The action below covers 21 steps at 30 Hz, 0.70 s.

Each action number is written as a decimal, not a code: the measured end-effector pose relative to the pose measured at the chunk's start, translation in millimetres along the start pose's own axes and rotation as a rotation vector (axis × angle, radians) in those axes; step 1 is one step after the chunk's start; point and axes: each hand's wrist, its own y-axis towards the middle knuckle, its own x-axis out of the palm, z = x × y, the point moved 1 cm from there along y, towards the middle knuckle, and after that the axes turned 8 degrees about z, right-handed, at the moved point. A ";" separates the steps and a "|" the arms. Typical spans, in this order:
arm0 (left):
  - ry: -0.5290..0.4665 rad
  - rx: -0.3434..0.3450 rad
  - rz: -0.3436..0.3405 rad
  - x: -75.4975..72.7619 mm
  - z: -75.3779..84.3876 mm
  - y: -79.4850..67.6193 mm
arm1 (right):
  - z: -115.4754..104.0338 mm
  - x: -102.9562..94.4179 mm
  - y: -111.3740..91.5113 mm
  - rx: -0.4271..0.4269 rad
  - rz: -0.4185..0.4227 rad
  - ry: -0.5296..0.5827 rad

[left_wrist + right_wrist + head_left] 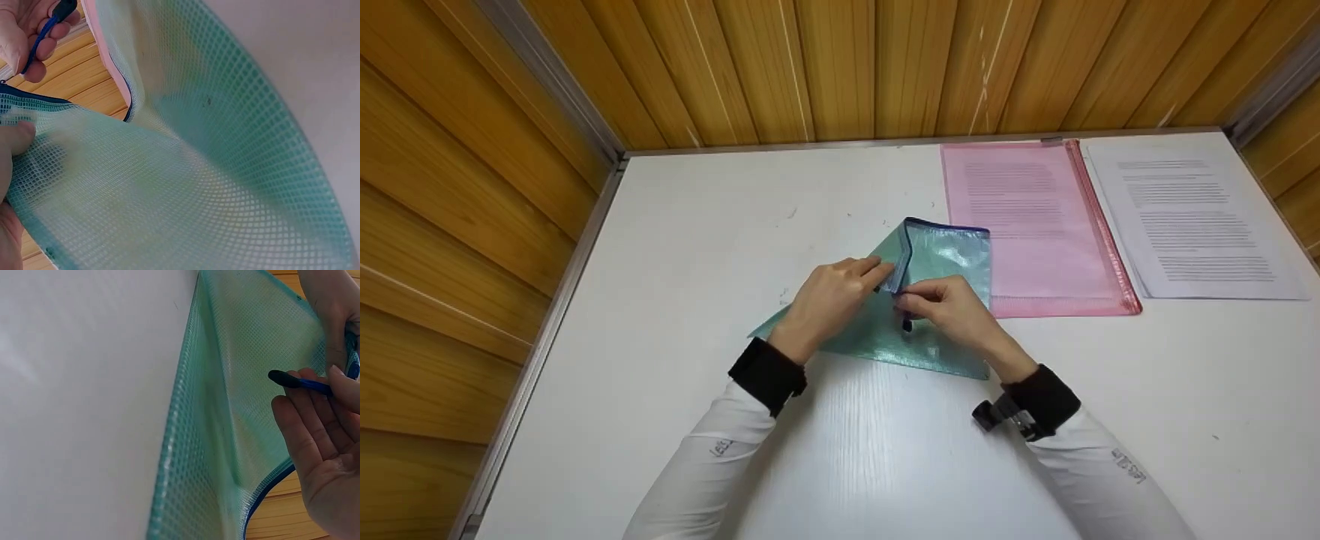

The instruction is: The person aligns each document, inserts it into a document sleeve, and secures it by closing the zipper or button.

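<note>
Zipper stretches forward from my right fingers, pinching its cord; left fingers, just left, grip green pouch.

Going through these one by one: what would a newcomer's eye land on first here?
Probably the green pouch mid-table, folded up at its dark-blue zip edge, where the left hand grips it and the right hand pinches the zip pull. Next would likely come the pink pouch to its right, print showing through, and then the white printed sheets at the table's far right.
</note>
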 end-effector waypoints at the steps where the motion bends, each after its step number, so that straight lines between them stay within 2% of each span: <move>1: 0.000 -0.003 0.000 -0.4 0.6 -0.2 | -0.4 0.0 -0.1 0.001 -0.002 0.000; 8: 0.050 0.009 0.054 -3.1 4.5 -3.2 | -1.1 1.3 0.4 0.002 -0.007 -0.009; 14: 0.135 0.129 0.122 -5.8 9.0 -2.6 | -3.2 3.1 0.1 -0.009 -0.010 -0.028; 17: 0.140 0.166 0.123 -7.4 10.1 -3.0 | -4.6 3.7 0.1 -0.013 -0.013 -0.029; 21: 0.134 0.165 0.107 -8.5 9.0 -5.5 | -6.8 2.2 0.4 -0.023 0.008 -0.070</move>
